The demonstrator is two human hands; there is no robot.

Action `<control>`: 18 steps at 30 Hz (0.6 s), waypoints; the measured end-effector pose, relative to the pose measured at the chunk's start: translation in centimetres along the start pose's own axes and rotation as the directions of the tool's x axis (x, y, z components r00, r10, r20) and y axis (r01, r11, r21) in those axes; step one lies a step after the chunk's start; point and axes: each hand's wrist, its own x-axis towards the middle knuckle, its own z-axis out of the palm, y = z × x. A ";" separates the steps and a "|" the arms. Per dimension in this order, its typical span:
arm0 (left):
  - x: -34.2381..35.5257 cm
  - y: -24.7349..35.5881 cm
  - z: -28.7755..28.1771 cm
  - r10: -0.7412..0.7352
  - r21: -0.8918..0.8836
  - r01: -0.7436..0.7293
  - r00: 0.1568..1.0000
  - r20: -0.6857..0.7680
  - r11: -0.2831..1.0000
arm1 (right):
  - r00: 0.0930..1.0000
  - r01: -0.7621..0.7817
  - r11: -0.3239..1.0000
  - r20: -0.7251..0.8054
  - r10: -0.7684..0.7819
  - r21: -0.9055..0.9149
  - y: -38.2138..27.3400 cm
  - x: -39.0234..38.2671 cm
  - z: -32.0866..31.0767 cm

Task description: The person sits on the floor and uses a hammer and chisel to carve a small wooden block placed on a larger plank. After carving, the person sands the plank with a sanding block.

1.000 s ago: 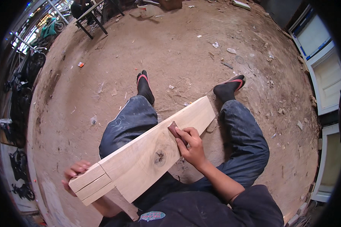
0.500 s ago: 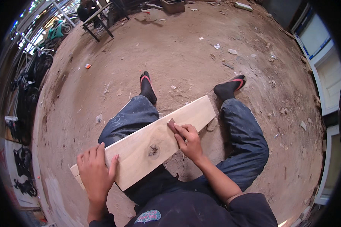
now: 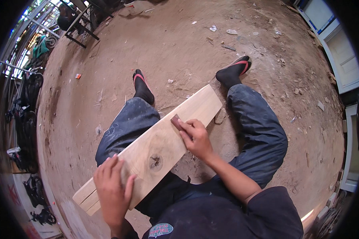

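A pale wooden board (image 3: 147, 145) with a dark knot lies slantwise across my lap, its far end pointing up to the right. My left hand (image 3: 111, 185) grips it near its lower left end, fingers toward the far edge and thumb on the top face. Two dark lines run along the board at that end. Between the fingertips and thumb of my right hand (image 3: 196, 137) is a small reddish-brown folded piece that looks like sandpaper (image 3: 175, 122). It rests on the board's upper face, beyond the knot.
My legs are spread on the dirt floor (image 3: 163, 44), feet in dark socks and red-strapped sandals. White panelled doors (image 3: 343, 59) line the right side. Motorcycles (image 3: 28, 95) stand at the left, and a dark-legged table (image 3: 81, 34) is at the far left. Scraps of litter lie about.
The board now slants more steeply. My left hand sits further in from its left end. My right hand has moved the sandpaper a little further from the knot. The whole view has shifted slightly.
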 end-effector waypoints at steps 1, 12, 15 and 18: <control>0.4 0.5 0.3 0.032 0.077 -0.033 0.999 0.013 0.996 | 1.000 -0.011 0.999 -0.015 0.010 -0.048 1.2 0.3 -0.4; 0.8 0.0 2.3 0.013 0.149 0.001 0.996 -0.089 0.989 | 1.000 0.012 0.998 -0.005 -0.012 -0.057 -0.3 -0.3 0.8; 0.9 -0.6 2.0 0.032 0.078 -0.025 0.995 -0.094 0.997 | 0.990 0.123 0.992 0.068 -0.123 0.014 -2.2 -1.5 1.4; -0.4 -1.8 0.8 0.011 -0.037 -0.016 0.993 -0.121 0.999 | 0.995 0.091 0.996 0.038 -0.090 -0.018 -0.9 -0.4 1.2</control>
